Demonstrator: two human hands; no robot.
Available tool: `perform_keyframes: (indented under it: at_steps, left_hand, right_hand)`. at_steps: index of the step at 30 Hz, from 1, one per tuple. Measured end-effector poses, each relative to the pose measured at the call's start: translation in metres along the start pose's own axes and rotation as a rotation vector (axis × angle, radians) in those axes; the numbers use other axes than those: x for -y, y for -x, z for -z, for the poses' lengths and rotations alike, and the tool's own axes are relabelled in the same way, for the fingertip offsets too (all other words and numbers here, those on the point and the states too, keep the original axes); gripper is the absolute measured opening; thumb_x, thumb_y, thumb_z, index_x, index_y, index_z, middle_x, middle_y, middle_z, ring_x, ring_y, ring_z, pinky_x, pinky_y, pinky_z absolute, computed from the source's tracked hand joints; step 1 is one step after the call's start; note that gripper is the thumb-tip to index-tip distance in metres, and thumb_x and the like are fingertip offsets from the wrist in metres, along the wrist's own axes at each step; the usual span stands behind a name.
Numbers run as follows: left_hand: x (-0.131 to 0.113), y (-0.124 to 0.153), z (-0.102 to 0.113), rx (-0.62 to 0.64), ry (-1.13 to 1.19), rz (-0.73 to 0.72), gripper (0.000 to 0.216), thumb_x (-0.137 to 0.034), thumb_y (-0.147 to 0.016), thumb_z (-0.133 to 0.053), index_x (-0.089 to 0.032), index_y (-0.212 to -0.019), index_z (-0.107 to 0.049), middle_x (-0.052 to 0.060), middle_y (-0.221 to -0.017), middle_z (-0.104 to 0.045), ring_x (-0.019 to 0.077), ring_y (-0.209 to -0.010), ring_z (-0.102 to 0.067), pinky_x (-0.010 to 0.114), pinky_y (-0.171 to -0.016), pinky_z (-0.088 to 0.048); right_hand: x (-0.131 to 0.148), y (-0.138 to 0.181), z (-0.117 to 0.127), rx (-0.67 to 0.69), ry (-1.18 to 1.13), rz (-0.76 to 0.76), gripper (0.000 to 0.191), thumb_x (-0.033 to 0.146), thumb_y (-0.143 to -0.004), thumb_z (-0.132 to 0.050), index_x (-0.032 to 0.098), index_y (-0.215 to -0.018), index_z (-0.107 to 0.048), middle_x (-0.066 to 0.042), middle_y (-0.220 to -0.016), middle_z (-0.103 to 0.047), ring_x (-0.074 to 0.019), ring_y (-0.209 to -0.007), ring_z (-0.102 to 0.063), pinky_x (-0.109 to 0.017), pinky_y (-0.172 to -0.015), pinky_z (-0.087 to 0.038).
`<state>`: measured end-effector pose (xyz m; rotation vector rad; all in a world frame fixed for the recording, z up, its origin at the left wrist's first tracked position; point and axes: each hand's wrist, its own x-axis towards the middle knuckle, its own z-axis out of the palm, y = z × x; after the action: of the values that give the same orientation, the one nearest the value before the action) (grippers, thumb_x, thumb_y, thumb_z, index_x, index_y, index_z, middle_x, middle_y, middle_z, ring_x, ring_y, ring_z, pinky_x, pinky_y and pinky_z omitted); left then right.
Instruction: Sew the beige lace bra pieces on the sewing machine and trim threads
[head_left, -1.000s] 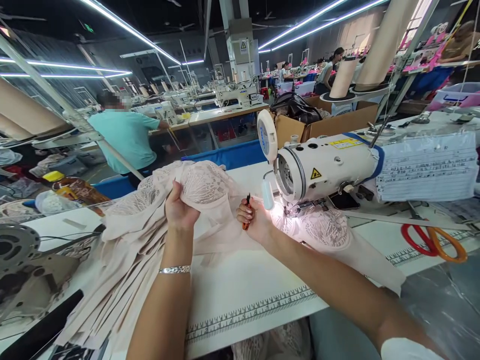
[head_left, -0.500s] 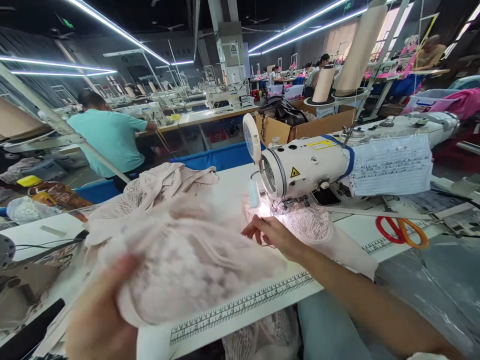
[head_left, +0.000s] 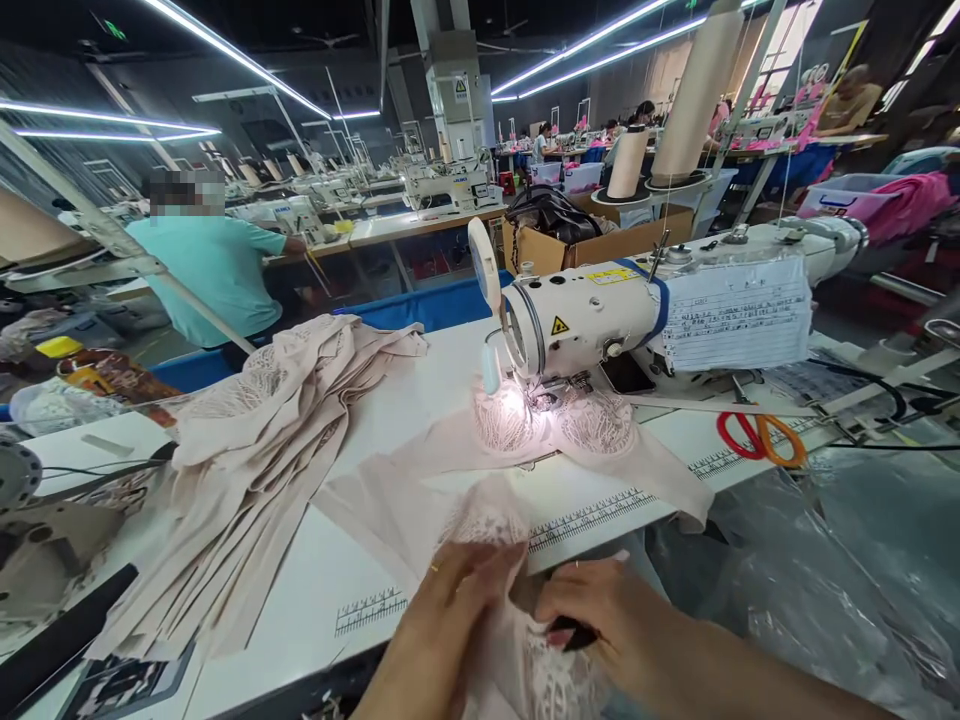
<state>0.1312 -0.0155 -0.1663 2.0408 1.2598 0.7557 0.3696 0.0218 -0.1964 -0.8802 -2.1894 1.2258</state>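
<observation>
At the table's front edge my left hand [head_left: 457, 590] is closed on a pale pink lace bra [head_left: 487, 510], whose lower part hangs over the edge. Close beside it, my right hand [head_left: 611, 610] is curled at the bra's other side, around a small black object [head_left: 576, 634] mostly hidden by the fingers. Another pale pink lace bra [head_left: 592, 430] lies under the lit needle area of the white sewing machine [head_left: 577, 310]. To the left, a pile of similar bras [head_left: 277, 420] is spread with its bands toward me.
Scissors with red and orange handles [head_left: 761, 440] lie right of the machine, by a printed ruler [head_left: 592, 518]. A handwritten sheet [head_left: 739, 312] covers the machine's arm. Thread cones [head_left: 626, 162] stand behind. A bottle with a yellow cap [head_left: 105, 370] is at left. A person in a turquoise shirt [head_left: 206, 265] sits beyond.
My left hand has come from the left to the front centre, bringing the bra off the pile's side. My right hand has drawn back from the needle area to meet it.
</observation>
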Motion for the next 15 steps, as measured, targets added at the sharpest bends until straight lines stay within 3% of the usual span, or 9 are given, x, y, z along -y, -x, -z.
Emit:
perform_keyframes:
  at_steps: [3,4,6,7,9,12,15]
  left_hand:
    - [-0.001,-0.022,-0.010,0.224,-0.214,-0.277,0.017,-0.008,-0.090,-0.066,-0.024,-0.091,-0.074,0.006,-0.153,-0.040,0.0355,-0.145,-0.028,0.056,-0.118,-0.029]
    - [-0.001,-0.024,-0.011,0.300,-0.200,-0.318,0.011,-0.011,-0.087,-0.072,-0.022,-0.083,-0.072,0.006,-0.155,-0.037,0.0367,-0.146,-0.025,0.058,-0.119,-0.024]
    - [0.002,-0.024,-0.008,0.396,-0.058,-0.318,0.015,-0.024,-0.091,-0.074,-0.019,-0.078,-0.067,0.009,-0.148,-0.045,0.0353,-0.141,-0.035,0.055,-0.119,-0.024]
    - [0.005,-0.022,-0.006,0.429,0.043,-0.289,0.023,-0.032,-0.096,-0.069,-0.019,-0.077,-0.065,0.010,-0.137,-0.054,0.0328,-0.132,-0.045,0.051,-0.115,-0.031]
    - [0.012,-0.016,-0.003,0.490,0.255,-0.188,0.042,-0.045,-0.102,-0.054,-0.018,-0.071,-0.057,0.010,-0.103,-0.065,0.0251,-0.100,-0.059,0.037,-0.093,-0.044]
    - [0.029,-0.008,-0.008,0.538,0.528,0.034,0.056,-0.060,-0.098,-0.054,-0.017,-0.065,-0.044,0.002,-0.069,-0.049,0.0159,-0.065,-0.043,0.028,-0.060,-0.031]
    - [0.044,0.000,-0.025,0.383,0.792,0.266,0.062,-0.065,-0.088,-0.067,-0.016,-0.062,-0.040,-0.002,-0.063,-0.034,0.0125,-0.060,-0.030,0.026,-0.056,-0.022]
  right_hand:
    - [0.006,0.014,0.011,0.159,-0.093,0.057,0.018,0.001,-0.076,-0.057,0.016,-0.078,-0.067,0.000,-0.079,-0.069,-0.0119,-0.075,-0.062,-0.019,-0.073,-0.041]
    - [0.007,0.018,0.016,0.205,-0.115,0.071,0.019,-0.001,-0.074,-0.057,0.016,-0.078,-0.067,0.001,-0.077,-0.069,-0.0117,-0.074,-0.062,-0.019,-0.072,-0.041]
    - [0.007,0.024,0.025,0.266,-0.132,0.093,0.021,-0.003,-0.072,-0.058,0.015,-0.077,-0.068,0.001,-0.074,-0.067,-0.0109,-0.071,-0.061,-0.018,-0.069,-0.040]
    - [0.005,0.026,0.028,0.277,-0.138,0.096,0.019,-0.002,-0.072,-0.060,0.015,-0.075,-0.069,0.001,-0.072,-0.065,-0.0104,-0.070,-0.059,-0.018,-0.066,-0.039]
    - [0.001,0.030,0.032,0.287,-0.164,0.072,0.009,0.007,-0.076,-0.068,0.014,-0.072,-0.068,0.000,-0.071,-0.062,-0.0105,-0.068,-0.056,-0.019,-0.062,-0.038]
    - [-0.010,0.030,0.034,0.296,-0.213,-0.014,0.024,0.030,-0.081,-0.076,0.014,-0.070,-0.064,-0.001,-0.074,-0.058,-0.0106,-0.065,-0.051,-0.020,-0.058,-0.036]
    - [-0.024,0.025,0.037,0.320,-0.336,-0.137,0.043,0.054,-0.082,-0.074,0.014,-0.072,-0.061,-0.001,-0.073,-0.055,-0.0095,-0.059,-0.043,-0.022,-0.054,-0.030]
